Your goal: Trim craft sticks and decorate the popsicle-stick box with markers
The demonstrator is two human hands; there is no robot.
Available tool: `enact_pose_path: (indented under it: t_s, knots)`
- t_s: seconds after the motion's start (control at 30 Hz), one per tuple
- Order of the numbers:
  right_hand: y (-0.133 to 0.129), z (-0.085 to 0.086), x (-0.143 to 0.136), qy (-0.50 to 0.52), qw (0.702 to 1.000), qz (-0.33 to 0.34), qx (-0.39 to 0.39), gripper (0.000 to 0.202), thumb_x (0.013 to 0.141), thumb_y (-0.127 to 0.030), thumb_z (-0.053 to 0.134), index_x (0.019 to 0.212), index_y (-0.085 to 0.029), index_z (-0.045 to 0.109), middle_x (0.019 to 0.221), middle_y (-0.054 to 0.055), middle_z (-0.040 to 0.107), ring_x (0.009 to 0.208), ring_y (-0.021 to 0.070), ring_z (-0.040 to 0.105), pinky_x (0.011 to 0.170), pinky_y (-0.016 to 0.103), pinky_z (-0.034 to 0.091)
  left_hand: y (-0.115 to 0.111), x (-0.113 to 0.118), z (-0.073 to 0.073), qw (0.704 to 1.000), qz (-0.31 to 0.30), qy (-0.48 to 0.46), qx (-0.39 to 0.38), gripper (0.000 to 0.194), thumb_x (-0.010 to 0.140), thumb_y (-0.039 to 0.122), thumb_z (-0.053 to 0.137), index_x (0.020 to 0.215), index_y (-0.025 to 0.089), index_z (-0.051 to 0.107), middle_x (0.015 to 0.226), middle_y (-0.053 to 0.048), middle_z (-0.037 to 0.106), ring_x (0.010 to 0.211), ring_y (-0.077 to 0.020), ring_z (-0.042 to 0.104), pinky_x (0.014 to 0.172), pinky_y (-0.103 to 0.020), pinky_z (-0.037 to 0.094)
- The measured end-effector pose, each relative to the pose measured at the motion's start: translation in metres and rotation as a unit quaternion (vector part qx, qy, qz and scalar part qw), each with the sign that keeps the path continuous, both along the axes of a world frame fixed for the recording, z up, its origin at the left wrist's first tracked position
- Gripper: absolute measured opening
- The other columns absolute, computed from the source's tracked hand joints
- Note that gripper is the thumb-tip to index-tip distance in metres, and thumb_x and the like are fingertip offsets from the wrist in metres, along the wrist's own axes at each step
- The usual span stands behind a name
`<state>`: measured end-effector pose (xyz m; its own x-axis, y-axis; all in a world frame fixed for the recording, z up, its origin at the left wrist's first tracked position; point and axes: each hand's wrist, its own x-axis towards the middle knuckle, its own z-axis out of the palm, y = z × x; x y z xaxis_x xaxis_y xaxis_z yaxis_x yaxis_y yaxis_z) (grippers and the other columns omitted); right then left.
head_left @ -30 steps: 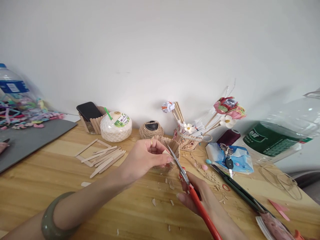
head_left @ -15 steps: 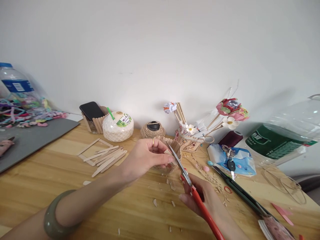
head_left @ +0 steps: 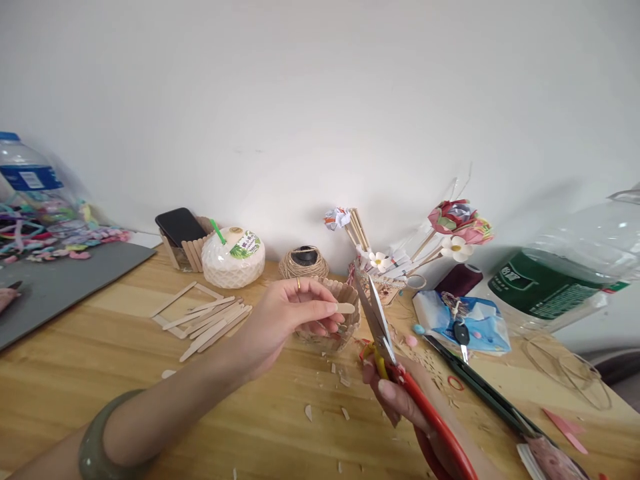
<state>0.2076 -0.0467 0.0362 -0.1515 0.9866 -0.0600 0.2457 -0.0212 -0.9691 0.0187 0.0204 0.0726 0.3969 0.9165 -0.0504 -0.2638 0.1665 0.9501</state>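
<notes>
Between thumb and fingers, my left hand (head_left: 300,308) pinches a short wooden craft stick (head_left: 345,308) with a rounded end pointing right. My right hand (head_left: 400,387) grips red-handled scissors (head_left: 376,320), their blades slightly parted and tilted up, just right of the stick and apart from it. Behind and below my left fingers stands a basket made of craft sticks (head_left: 345,293), partly hidden by the hand. Small wood offcuts (head_left: 309,413) lie scattered on the wooden table (head_left: 240,413) beneath my hands.
Loose craft sticks (head_left: 215,327) lie left, near a coconut (head_left: 233,257) and a phone (head_left: 180,227) in a stick holder. Twine (head_left: 304,263) and paper flowers (head_left: 453,223) stand behind. A dark green long tool (head_left: 475,373) and a large bottle (head_left: 545,283) are at right.
The scissors have moved away from the stick to the right, and their blades have opened a little. The stick has turned, so its rounded end now shows.
</notes>
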Motion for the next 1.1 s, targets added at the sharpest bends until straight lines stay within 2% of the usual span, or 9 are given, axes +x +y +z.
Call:
enact_pose_path:
  t_s: [0.17, 0.23, 0.37, 0.5, 0.63, 0.77, 0.9, 1.0, 1.1]
  knots:
    - [0.002, 0.002, -0.001, -0.016, 1.000, 0.011, 0.008, 0.048, 0.069, -0.067, 0.055, 0.074, -0.019, 0.056, 0.071, 0.001, 0.048, 0.065, 0.0163, 0.043, 0.056, 0.026, 0.037, -0.001, 0.004, 0.000, 0.999, 0.019, -0.006, -0.025, 0.012, 0.067, 0.019, 0.070, 0.069, 0.014, 0.059, 0.072, -0.004, 0.072, 0.067, -0.0111, 0.064, 0.058, -0.020, 0.045]
    - [0.002, 0.002, -0.002, -0.020, 1.000, 0.024, -0.001, 0.050, 0.067, -0.069, 0.056, 0.077, -0.020, 0.058, 0.070, 0.000, 0.047, 0.066, 0.0165, 0.043, 0.056, 0.026, 0.038, -0.002, 0.005, 0.000, 0.999, 0.034, -0.012, -0.019, 0.013, 0.064, 0.019, 0.072, 0.067, 0.014, 0.060, 0.075, -0.002, 0.070, 0.071, -0.0104, 0.063, 0.059, -0.019, 0.045]
    - [-0.001, 0.004, -0.005, -0.033, 0.999, 0.026, -0.018, 0.052, 0.065, -0.072, 0.056, 0.076, -0.021, 0.058, 0.067, -0.001, 0.044, 0.065, 0.0158, 0.042, 0.058, 0.025, 0.038, -0.003, 0.007, -0.004, 0.998, 0.058, 0.001, 0.009, 0.013, 0.063, 0.019, 0.073, 0.064, 0.015, 0.062, 0.067, 0.004, 0.062, 0.059, -0.0044, 0.053, 0.056, -0.017, 0.041]
    - [-0.001, 0.001, -0.006, -0.023, 0.999, 0.041, -0.024, 0.050, 0.067, -0.069, 0.057, 0.073, -0.019, 0.054, 0.068, -0.001, 0.046, 0.062, 0.0140, 0.041, 0.055, 0.024, 0.036, -0.003, 0.007, -0.009, 0.998, 0.056, 0.018, 0.018, 0.012, 0.064, 0.020, 0.073, 0.072, 0.016, 0.065, 0.074, 0.003, 0.064, 0.064, -0.0058, 0.054, 0.056, -0.017, 0.041]
    - [0.003, -0.009, -0.003, -0.003, 1.000, -0.005, 0.002, 0.046, 0.072, -0.064, 0.055, 0.071, -0.018, 0.053, 0.067, -0.002, 0.045, 0.057, 0.0120, 0.038, 0.051, 0.024, 0.033, -0.005, 0.009, -0.009, 0.999, 0.042, 0.017, 0.016, 0.011, 0.067, 0.021, 0.070, 0.076, 0.016, 0.064, 0.070, 0.003, 0.064, 0.063, -0.0068, 0.055, 0.059, -0.019, 0.042]
    - [0.011, -0.014, -0.003, 0.011, 0.999, -0.042, -0.006, 0.037, 0.066, -0.052, 0.066, 0.076, -0.017, 0.058, 0.065, -0.001, 0.050, 0.055, 0.0123, 0.042, 0.050, 0.024, 0.035, -0.011, 0.013, -0.010, 0.999, 0.032, 0.040, -0.007, 0.008, 0.066, 0.018, 0.068, 0.067, 0.015, 0.061, 0.063, 0.002, 0.064, 0.062, -0.0086, 0.056, 0.062, -0.021, 0.041]
    - [0.013, -0.007, -0.006, 0.034, 0.992, -0.121, -0.003, 0.033, 0.054, -0.040, 0.073, 0.074, -0.018, 0.060, 0.057, -0.002, 0.053, 0.052, 0.0132, 0.047, 0.048, 0.024, 0.037, -0.015, 0.020, -0.020, 0.998, 0.004, 0.055, -0.016, 0.009, 0.064, 0.019, 0.069, 0.062, 0.015, 0.061, 0.065, 0.002, 0.065, 0.063, -0.0083, 0.054, 0.064, -0.021, 0.040]
    - [0.011, 0.000, -0.008, 0.019, 0.990, -0.138, 0.021, 0.026, 0.057, -0.039, 0.070, 0.067, -0.019, 0.058, 0.057, -0.002, 0.055, 0.053, 0.0144, 0.050, 0.048, 0.025, 0.040, -0.016, 0.026, -0.031, 0.998, -0.014, 0.052, -0.025, 0.012, 0.063, 0.022, 0.071, 0.061, 0.016, 0.061, 0.066, 0.003, 0.065, 0.063, -0.0085, 0.053, 0.065, -0.022, 0.039]
    - [0.010, 0.003, -0.008, 0.000, 0.990, -0.138, 0.038, 0.023, 0.060, -0.037, 0.068, 0.062, -0.019, 0.054, 0.057, -0.002, 0.054, 0.053, 0.0140, 0.051, 0.049, 0.025, 0.041, -0.016, 0.028, -0.036, 0.997, -0.036, 0.059, -0.044, 0.016, 0.059, 0.025, 0.073, 0.061, 0.015, 0.061, 0.063, 0.002, 0.063, 0.059, -0.0091, 0.051, 0.061, -0.023, 0.039]
